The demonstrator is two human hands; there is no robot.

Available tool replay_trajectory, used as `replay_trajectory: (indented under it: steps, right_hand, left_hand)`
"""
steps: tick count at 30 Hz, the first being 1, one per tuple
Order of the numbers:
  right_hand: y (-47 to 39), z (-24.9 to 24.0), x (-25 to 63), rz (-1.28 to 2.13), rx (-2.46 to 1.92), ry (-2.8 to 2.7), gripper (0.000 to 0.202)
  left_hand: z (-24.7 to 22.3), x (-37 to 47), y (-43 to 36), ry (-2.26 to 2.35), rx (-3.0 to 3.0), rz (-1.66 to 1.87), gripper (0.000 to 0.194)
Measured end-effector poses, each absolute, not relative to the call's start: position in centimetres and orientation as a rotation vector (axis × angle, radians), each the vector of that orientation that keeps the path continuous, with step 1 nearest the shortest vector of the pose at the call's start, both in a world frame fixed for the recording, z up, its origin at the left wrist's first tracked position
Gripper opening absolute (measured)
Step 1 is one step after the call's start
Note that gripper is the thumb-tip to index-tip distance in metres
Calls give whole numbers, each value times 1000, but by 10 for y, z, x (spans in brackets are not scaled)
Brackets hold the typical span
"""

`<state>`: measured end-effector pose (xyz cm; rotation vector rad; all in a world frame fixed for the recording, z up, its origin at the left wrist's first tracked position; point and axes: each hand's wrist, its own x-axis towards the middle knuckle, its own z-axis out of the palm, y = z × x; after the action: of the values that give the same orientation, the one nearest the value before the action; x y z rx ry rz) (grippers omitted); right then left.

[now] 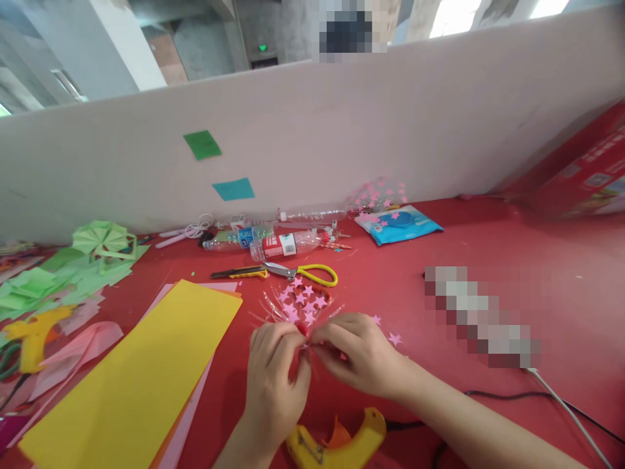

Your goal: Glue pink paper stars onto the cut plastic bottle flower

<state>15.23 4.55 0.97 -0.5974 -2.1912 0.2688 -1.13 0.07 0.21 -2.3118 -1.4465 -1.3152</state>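
Observation:
A see-through plastic bottle piece, cut into thin strips and decorated with pink paper stars [300, 299], is in front of me, its red neck or cap end toward my hands. My left hand [278, 365] closes around that end. My right hand [361, 352] meets it there with thumb and forefinger pinched; whatever is between those fingertips is too small to make out. Just beyond the piece lie yellow-handled scissors [317, 274] and a yellow craft knife [241, 271]. Below my hands rests a yellow glue gun [342, 446]. Loose pink stars [394, 339] lie to the right.
Yellow paper sheets [141, 371] and green paper scraps [63, 280] cover the left side, beside another glue gun [36, 332]. Bottles [288, 245] and a blue wipes pack [398, 225] line the white partition [317, 130]. Cables [517, 395] cross the right.

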Motion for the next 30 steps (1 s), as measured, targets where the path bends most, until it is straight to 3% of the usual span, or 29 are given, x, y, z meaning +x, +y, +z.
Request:
replay_trajectory:
  steps: [30]
  right_hand:
    - [43,23,148,889,-902,-2112,9]
  left_hand:
    - [9,-16,1,-1558,-2457,-1474,12]
